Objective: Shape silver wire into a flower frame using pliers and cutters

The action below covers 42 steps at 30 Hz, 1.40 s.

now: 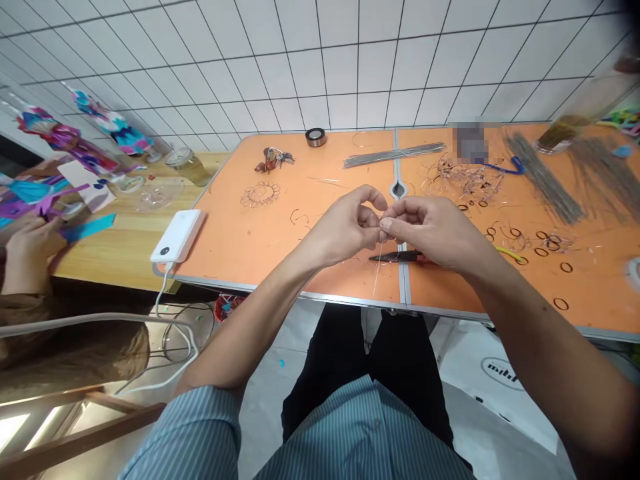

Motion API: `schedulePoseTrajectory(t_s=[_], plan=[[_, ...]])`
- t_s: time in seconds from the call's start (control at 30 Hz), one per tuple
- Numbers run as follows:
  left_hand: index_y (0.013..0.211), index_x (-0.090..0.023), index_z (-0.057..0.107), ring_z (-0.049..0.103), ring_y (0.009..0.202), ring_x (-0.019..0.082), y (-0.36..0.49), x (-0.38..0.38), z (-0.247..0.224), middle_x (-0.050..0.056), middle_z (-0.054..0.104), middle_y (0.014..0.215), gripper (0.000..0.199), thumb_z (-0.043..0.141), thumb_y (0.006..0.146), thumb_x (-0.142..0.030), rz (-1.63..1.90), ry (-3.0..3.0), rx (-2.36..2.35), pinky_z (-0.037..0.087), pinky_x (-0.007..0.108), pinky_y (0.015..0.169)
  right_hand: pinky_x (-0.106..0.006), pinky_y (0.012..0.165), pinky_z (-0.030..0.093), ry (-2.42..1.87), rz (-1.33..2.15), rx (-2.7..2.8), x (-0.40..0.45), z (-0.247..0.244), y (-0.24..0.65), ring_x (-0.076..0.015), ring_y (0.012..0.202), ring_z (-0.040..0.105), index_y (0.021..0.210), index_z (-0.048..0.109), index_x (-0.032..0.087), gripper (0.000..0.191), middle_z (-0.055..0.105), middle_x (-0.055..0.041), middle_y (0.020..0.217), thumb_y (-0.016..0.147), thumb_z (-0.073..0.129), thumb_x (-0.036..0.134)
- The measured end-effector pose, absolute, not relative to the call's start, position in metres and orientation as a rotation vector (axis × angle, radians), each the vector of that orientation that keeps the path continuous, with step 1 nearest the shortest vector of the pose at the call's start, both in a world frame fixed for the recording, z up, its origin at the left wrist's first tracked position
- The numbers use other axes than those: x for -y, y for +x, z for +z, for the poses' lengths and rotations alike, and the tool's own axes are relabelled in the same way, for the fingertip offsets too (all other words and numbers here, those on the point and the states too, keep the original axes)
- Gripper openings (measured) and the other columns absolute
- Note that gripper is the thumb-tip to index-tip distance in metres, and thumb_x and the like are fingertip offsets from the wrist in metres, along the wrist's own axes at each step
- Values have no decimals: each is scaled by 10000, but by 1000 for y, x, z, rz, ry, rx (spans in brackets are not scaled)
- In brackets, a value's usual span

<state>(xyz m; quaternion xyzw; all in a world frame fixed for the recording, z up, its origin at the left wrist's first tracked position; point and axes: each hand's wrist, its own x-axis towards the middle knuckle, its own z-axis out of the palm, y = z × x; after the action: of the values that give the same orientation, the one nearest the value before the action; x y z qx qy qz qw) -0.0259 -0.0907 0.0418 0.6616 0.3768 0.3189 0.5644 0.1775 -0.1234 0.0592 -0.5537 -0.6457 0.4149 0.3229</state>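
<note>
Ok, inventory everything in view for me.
Thin wire: one, pale, at fingers
Pliers: one, black and red, centre
Folding table: one, orange, centre
Looped ring: one, coppery, left
Ornament cluster: one, brown-grey, behind ring
Tape roll: one, dark, back edge
Power bank: one, white, left edge
Wire bundles: three, grey, back and right
Wire tangle: one, coppery, right
Small rings: several, dark, right
Wooden table: one, yellowish, left
Cup: one, amber-filled, left
Wrapped figures: two, multicoloured, left
Co-worker's hand: one, bare, left
Box: one, white, floor
Shirt: one, striped blue, bottom
Trousers: one pair, black, bottom
Left hand: one, bare, centre
Right hand: one, bare, centre
</note>
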Motion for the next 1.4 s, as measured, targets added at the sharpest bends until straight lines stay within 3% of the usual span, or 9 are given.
schedulePoseTrajectory(t_s=[0.13,0.37,0.7,0.87,1.0,1.13,1.3,1.37,1.4], plan=[[1139,-241,538,681,730,127,-26,77,35,-35,727,789,389,747,874,-48,700,1586,-955,499,291,710,-314,621,395,-1447,1062,1720,107,55,173,-140,683,576,814,772,220,184,760,-25,807,972,807,308],[1158,-218,617,663,690,129,-27,57,28,-30,728,769,417,800,824,-47,672,1548,-994,455,285,661,-323,697,459,-1423,924,1692,85,45,168,-175,758,626,835,758,230,86,720,-5,791,920,766,220],[981,-162,778,701,698,127,-22,36,-3,12,775,763,279,849,724,-81,691,1392,-948,519,294,731,-341,736,528,-1463,858,1650,73,32,172,-206,828,690,839,757,245,92,783,-31,868,927,775,265],[805,-158,769,701,716,116,-20,33,-13,27,790,755,148,807,687,-77,686,1294,-892,530,276,746,-352,720,534,-1504,822,1684,63,24,173,-211,812,682,828,754,250,68,777,-29,848,892,760,231],[768,-162,780,669,698,99,-18,34,-17,18,783,756,116,795,688,-80,676,1322,-911,503,262,727,-386,790,589,-1504,797,1681,63,24,177,-238,878,738,979,805,242,67,816,-52,949,927,787,280],[758,-170,785,678,704,115,-18,36,-21,20,773,764,132,893,692,-133,698,1299,-924,524,278,732,-412,882,607,-1592,525,1695,90,27,221,-264,989,780,1287,839,240,338,850,-72,1102,976,799,366],[760,-168,782,627,657,110,-15,36,-24,25,750,762,184,944,681,-130,639,1291,-964,461,274,648,-462,852,556,-2053,42,1803,153,25,305,-320,1018,791,1246,852,201,270,875,-183,1215,1018,760,313],[761,-167,784,625,655,113,-13,37,-24,32,753,767,178,944,689,-134,626,1283,-951,453,275,635,-483,862,552,-2084,13,1837,170,22,319,-359,1090,799,1204,849,233,210,878,-192,1251,1023,761,297],[765,-167,787,624,654,113,-12,38,-24,32,751,761,171,940,694,-136,627,1280,-953,450,274,631,-481,853,564,-2046,6,1798,173,20,318,-344,1038,809,1185,851,251,191,885,-185,1228,1009,790,292]])
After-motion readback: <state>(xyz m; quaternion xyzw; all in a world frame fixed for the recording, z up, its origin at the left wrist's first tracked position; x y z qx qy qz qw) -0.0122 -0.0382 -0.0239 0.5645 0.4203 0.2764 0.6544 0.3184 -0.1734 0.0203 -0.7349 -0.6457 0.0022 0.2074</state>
